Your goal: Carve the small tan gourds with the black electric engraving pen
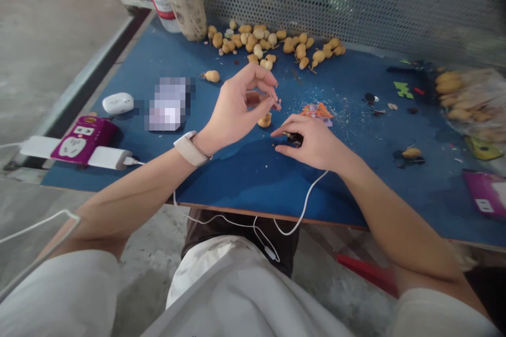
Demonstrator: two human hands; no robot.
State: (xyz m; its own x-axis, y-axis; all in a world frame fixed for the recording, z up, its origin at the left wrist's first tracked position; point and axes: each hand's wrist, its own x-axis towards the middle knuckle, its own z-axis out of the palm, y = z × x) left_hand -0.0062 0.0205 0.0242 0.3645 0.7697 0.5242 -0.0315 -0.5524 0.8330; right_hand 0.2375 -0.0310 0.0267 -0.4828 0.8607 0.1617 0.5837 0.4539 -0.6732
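Left hand (237, 108) pinches a tiny pin (276, 100) above the blue table (237, 179).
Right hand (312, 142) lies closed on a small dark piece (294, 138), with 1 yellow bead (264, 120) just beside.

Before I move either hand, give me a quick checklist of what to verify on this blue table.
1. Left hand pinches a tiny piece at its fingertips: ok.
2. Right hand covers a small dark part on the blue table: ok.
3. What that dark part is: cannot tell.
4. One yellow fruit lies loose between the hands: ok.
5. White cable runs under the right wrist, may snag: not ok.
6. Fruit pile sits apart from both hands: ok.
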